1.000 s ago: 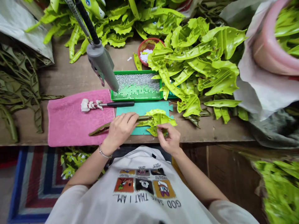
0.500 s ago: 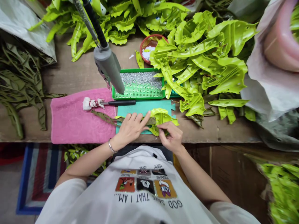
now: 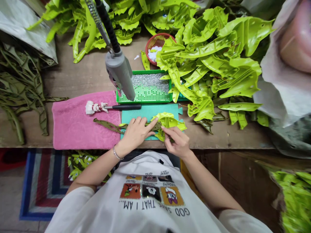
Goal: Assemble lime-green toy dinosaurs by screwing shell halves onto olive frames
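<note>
On a turquoise foam mat (image 3: 150,111) lies a bright green moulded plastic piece (image 3: 170,121), with a long olive-green plastic strip (image 3: 107,125) laid against its left part. My left hand (image 3: 136,132) rests over the strip, its index finger stretched along the far side and its thumb on the near side, holding it against the green piece. My right hand (image 3: 178,140) is closed in a pinch at the near end of the strip, above the green piece. Whatever sits between its fingertips is too small or hidden to make out.
A grey electric screwdriver (image 3: 121,74) hangs over a green tray (image 3: 145,101) of small metal screws. A black-handled tool (image 3: 128,106) lies across a pink towel (image 3: 73,129). Green pieces (image 3: 218,61) heap up at right; olive strips (image 3: 21,84) lie at left. A red basket (image 3: 148,45) stands behind.
My right hand's fingertips have shifted slightly left and up toward the strip's end. The strip's left end has dipped a little. The hanging screwdriver has swung slightly right.
</note>
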The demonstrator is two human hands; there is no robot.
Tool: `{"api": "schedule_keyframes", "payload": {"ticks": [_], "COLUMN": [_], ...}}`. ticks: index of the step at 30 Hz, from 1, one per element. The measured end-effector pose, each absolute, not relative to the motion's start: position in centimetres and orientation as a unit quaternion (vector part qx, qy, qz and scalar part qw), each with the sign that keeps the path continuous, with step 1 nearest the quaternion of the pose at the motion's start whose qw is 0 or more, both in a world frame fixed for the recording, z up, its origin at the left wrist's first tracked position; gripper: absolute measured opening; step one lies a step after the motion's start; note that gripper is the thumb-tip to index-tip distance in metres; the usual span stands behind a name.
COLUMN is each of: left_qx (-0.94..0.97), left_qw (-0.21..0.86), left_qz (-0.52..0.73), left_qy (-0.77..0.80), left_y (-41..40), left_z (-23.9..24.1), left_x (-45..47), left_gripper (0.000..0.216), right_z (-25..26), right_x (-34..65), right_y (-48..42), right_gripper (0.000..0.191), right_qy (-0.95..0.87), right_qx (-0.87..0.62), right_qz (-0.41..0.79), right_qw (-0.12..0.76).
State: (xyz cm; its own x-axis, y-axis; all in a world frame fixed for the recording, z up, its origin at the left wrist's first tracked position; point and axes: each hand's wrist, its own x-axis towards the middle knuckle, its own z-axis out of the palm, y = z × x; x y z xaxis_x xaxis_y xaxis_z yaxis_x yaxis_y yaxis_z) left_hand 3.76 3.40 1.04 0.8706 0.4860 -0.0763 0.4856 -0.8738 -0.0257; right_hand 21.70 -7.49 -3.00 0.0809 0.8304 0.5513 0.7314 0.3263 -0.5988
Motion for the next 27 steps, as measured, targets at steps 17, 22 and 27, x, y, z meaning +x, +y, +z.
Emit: {"api": "schedule_keyframes", "payload": {"ticks": [17, 22, 27], "left_qx": [-0.957, -0.949, -0.951], "left_qw": [-0.056, -0.075, -0.088], "left_qz": [0.005, -0.031, -0.054], "left_qy": [-0.284, -0.306, -0.292], "left_y": [2.7, 2.6, 2.6], "left_z": [-0.2, -1.1, -1.1], "left_x": [3.3, 3.4, 3.2], "left_gripper": [0.054, 0.050, 0.047], "right_z": [-4.4, -4.8, -4.7], "right_x": [22.2, 21.8, 21.5], "right_y": [-7.3, -7.3, -7.3], "right_gripper": [0.058, 0.058, 0.054], "right_qy": [-0.717, -0.710, -0.708], "right_qx": [-0.567, -0.589, -0.585], "right_qz": [-0.013, -0.021, -0.040], "right_qw": [0.404, 0.385, 0.394]}}
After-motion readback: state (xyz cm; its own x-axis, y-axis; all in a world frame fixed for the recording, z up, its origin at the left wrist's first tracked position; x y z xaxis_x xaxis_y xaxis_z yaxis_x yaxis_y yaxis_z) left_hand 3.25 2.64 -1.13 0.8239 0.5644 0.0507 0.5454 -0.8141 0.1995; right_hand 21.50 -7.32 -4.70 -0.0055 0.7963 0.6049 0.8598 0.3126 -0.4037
